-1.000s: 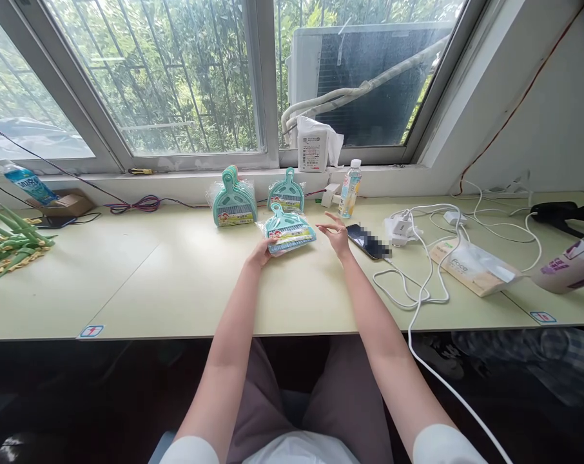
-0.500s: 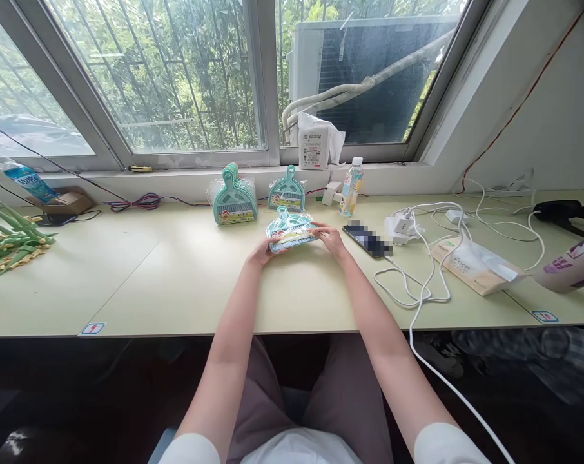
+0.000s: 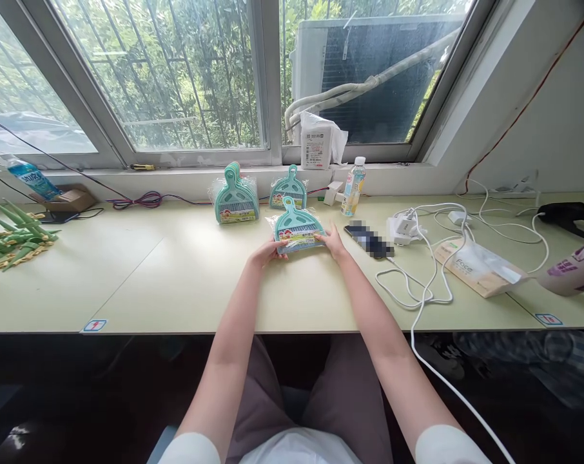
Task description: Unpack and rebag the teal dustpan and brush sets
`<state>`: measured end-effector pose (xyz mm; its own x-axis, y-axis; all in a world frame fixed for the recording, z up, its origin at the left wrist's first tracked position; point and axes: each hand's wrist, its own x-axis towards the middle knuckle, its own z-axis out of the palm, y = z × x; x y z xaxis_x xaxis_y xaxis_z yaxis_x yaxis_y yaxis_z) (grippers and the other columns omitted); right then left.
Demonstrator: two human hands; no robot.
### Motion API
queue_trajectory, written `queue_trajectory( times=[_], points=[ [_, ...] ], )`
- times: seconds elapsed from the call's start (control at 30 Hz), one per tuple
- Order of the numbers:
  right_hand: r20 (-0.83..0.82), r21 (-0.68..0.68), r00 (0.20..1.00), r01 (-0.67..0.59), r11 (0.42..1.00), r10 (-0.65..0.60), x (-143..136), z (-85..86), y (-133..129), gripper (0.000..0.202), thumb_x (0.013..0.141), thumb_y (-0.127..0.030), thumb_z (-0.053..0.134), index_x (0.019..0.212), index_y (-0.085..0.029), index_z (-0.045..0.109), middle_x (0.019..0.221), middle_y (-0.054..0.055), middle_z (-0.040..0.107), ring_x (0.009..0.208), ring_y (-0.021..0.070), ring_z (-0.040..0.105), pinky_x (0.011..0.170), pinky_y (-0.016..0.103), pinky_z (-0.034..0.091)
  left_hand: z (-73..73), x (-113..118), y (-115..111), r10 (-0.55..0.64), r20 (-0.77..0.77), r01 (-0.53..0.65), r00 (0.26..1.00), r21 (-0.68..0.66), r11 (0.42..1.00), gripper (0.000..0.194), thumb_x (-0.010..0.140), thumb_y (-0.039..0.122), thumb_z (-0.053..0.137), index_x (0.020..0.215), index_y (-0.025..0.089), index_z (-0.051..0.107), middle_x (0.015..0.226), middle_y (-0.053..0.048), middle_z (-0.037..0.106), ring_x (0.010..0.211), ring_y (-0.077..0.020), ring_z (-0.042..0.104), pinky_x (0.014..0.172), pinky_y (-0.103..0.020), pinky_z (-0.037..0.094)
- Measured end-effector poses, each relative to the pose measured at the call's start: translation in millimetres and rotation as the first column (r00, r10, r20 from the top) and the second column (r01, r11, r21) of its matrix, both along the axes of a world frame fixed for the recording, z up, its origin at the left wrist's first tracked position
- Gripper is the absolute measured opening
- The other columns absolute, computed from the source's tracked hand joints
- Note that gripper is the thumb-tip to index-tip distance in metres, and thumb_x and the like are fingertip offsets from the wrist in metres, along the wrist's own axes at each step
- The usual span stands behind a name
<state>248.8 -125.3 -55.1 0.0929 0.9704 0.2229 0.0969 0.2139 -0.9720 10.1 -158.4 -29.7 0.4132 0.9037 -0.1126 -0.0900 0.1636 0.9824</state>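
Between my two hands is a teal dustpan and brush set (image 3: 298,227) in clear plastic wrap, its handle pointing up and away from me. A label with coloured print runs across its front. My left hand (image 3: 269,252) grips the lower left corner, and my right hand (image 3: 331,242) holds the right side. Behind it, a stack of several similar wrapped dustpan sets (image 3: 234,198) leans by the wall under the window. Another wrapped dustpan set (image 3: 289,188) stands to the right of that stack.
On the right are a drink bottle (image 3: 353,187), a phone (image 3: 368,240), white chargers (image 3: 406,227) with looped cables, a tissue pack (image 3: 480,265) and a cup (image 3: 572,267). Green plant pieces (image 3: 16,237) and a blue bottle (image 3: 33,179) are at the left. A tissue box (image 3: 316,147) sits on the sill.
The dustpan set between my hands has tipped up from a flatter pose, so its front label now faces me. Both hands have stayed on its sides.
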Motion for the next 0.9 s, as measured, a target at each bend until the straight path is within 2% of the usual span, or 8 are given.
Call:
queue_trajectory(
  times=[0.1,0.17,0.27,0.33,0.43,0.5,0.67,0.9],
  points=[
    [-0.242,-0.183,0.969,-0.084,0.979,0.038,5.2,-0.7,4.0,0.032,0.057,-0.023,0.078,0.087,-0.016,0.068,0.080,0.006,0.071,0.078,0.0208,0.067,0.075,0.036,0.055,3.3,0.3,-2.6,-0.023,0.016,0.023,1.000,0.044,0.999,0.060,0.080,0.039,0.069,0.130,0.019,0.043,0.107,-0.014,0.068,0.060,-0.0151,0.068,0.049,-0.022,0.050],
    [-0.324,-0.179,0.946,-0.051,0.983,-0.010,8.1,0.5,5.5,0.028,0.056,-0.023,0.077,0.080,-0.017,0.065,0.075,0.004,0.070,0.073,0.0193,0.067,0.069,0.034,0.055,6.3,2.3,-5.7,-0.066,0.044,0.061,0.997,0.105,0.993,0.066,0.078,0.040,0.071,0.134,0.021,0.041,0.116,-0.015,0.065,0.074,-0.0187,0.071,0.061,-0.025,0.054],
    [-0.375,-0.167,0.919,0.061,0.984,-0.120,11.1,3.8,5.4,0.032,0.056,-0.025,0.077,0.083,-0.019,0.060,0.078,0.003,0.070,0.074,0.0188,0.067,0.064,0.031,0.054,7.7,9.1,-7.3,-0.060,0.018,0.055,0.998,0.215,0.975,0.080,0.067,0.027,0.080,0.135,0.023,0.039,0.117,-0.014,0.064,0.085,-0.0202,0.070,0.072,-0.028,0.055],
    [-0.388,-0.151,0.912,0.081,0.985,-0.134,12.0,6.9,3.4,0.038,0.053,-0.027,0.078,0.085,-0.019,0.059,0.081,0.004,0.071,0.076,0.0198,0.067,0.063,0.031,0.053,5.9,14.3,-3.8,0.064,-0.011,-0.058,0.998,0.269,0.961,0.076,0.063,0.023,0.082,0.129,0.022,0.044,0.109,-0.012,0.068,0.080,-0.0180,0.069,0.071,-0.028,0.054],
    [-0.361,-0.089,0.930,0.046,0.995,-0.075,10.7,12.0,-1.0,0.044,0.050,-0.035,0.080,0.086,-0.018,0.059,0.081,0.004,0.071,0.076,0.0213,0.067,0.064,0.031,0.051,1.6,17.3,6.3,0.298,0.005,-0.286,0.955,0.298,0.911,0.048,0.070,0.028,0.076,0.112,0.018,0.056,0.094,-0.007,0.071,0.076,-0.0154,0.067,0.072,-0.026,0.052],
    [-0.307,-0.041,0.951,0.031,0.999,-0.042,8.2,14.8,-3.5,0.047,0.050,-0.041,0.080,0.085,-0.019,0.058,0.079,0.004,0.071,0.075,0.0217,0.067,0.065,0.030,0.050,-1.1,14.6,12.6,0.386,0.026,-0.376,0.922,0.301,0.877,0.030,0.075,0.029,0.070,0.101,0.017,0.061,0.088,-0.005,0.071,0.079,-0.0152,0.065,0.073,-0.025,0.050],
    [-0.153,0.062,0.988,0.048,0.997,-0.038,-2.8,16.0,-5.3,0.050,0.051,-0.051,0.078,0.081,-0.020,0.055,0.083,0.006,0.071,0.076,0.0217,0.066,0.066,0.031,0.049,-8.1,3.8,18.2,0.515,0.007,-0.475,0.857,0.395,0.786,0.012,0.078,0.028,0.065,0.085,0.019,0.063,0.075,-0.001,0.067,0.074,-0.0149,0.061,0.069,-0.023,0.045],
    [-0.070,0.195,0.994,0.094,0.976,-0.081,-30.6,12.8,-6.6,0.042,0.062,-0.054,0.072,0.081,-0.021,0.055,0.091,0.007,0.068,0.077,0.0213,0.066,0.070,0.035,0.054,-4.9,-12.2,19.6,0.687,-0.129,-0.520,0.715,0.559,0.646,0.020,0.089,0.035,0.046,0.083,0.023,0.060,0.071,-0.002,0.061,0.072,-0.0193,0.060,0.069,-0.026,0.041]
  ],
)
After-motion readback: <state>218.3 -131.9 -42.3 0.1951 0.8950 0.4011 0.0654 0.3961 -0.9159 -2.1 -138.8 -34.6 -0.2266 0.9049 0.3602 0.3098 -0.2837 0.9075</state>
